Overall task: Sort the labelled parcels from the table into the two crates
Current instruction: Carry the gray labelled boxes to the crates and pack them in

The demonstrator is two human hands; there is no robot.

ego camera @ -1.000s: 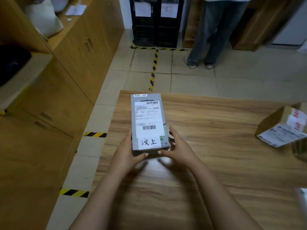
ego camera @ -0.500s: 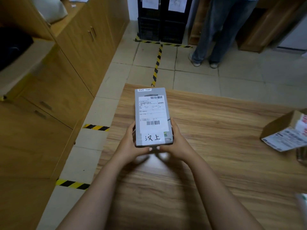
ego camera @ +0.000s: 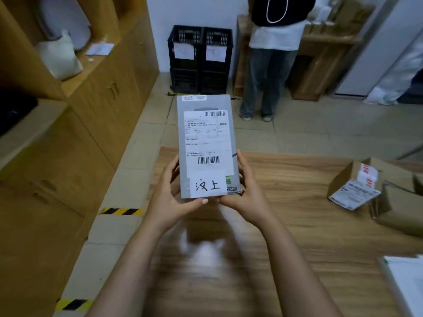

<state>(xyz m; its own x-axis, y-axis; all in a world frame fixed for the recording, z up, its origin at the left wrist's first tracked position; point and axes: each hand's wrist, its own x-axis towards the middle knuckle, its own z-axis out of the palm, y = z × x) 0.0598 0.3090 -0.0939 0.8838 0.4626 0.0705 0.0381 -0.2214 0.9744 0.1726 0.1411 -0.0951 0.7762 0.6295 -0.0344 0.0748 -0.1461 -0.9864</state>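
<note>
- Head view. Grey parcel (ego camera: 206, 143): flat box, printed label facing up, held between both hands above the far left part of the bench (ego camera: 286, 225).
- Left hand (ego camera: 169, 197): grips the parcel's near left corner, thumb along the near edge.
- Right hand (ego camera: 245, 195): grips the near right side, fingers curled round the edge.
- White tag (ego camera: 207, 185) (handwritten characters): on the parcel end nearest the hands.
- Two black crates (ego camera: 200, 60): side by side on the floor, well beyond the hands, a paper sheet on each.
- Cardboard parcel (ego camera: 357, 181): on the bench, well right of the right hand.
</note>
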